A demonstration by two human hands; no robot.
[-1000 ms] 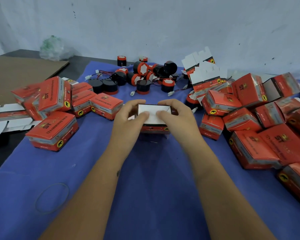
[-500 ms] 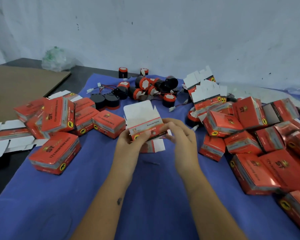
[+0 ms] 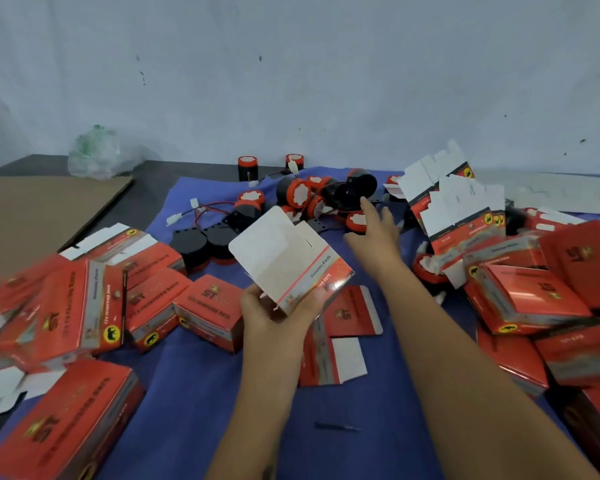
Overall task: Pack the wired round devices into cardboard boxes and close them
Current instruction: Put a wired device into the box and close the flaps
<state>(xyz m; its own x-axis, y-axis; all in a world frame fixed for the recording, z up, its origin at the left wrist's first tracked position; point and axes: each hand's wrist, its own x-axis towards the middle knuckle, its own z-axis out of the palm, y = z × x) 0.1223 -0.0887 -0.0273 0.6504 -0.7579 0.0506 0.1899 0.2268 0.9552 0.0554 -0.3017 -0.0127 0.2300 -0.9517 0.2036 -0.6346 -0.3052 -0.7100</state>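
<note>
A blue cloth point(image 3: 378, 410) covers the surface under both arms, with a brown cardboard sheet point(image 3: 42, 216) lying far out to the left of the left hand. Heaps of closed red boxes point(image 3: 84, 306) sit just left of the left hand, and another heap point(image 3: 534, 299) lies to the right of the right arm, topped by unfolded flat boxes point(image 3: 461, 209) beyond the right hand. The left hand point(image 3: 274, 317) grips an open cardboard box point(image 3: 288, 261) by its lower end, fingers curled round it, white flaps tilted up and away. Under it, a flattened box point(image 3: 343, 323) lies on the cloth. The right hand point(image 3: 378, 230) reaches forward with fingers straight and spread, holding nothing, its fingertips just at the cluster of wired round devices point(image 3: 302, 195), black and red, which lies beyond both hands. Red wires with white plugs point(image 3: 194, 213) trail to the left of that cluster.
</note>
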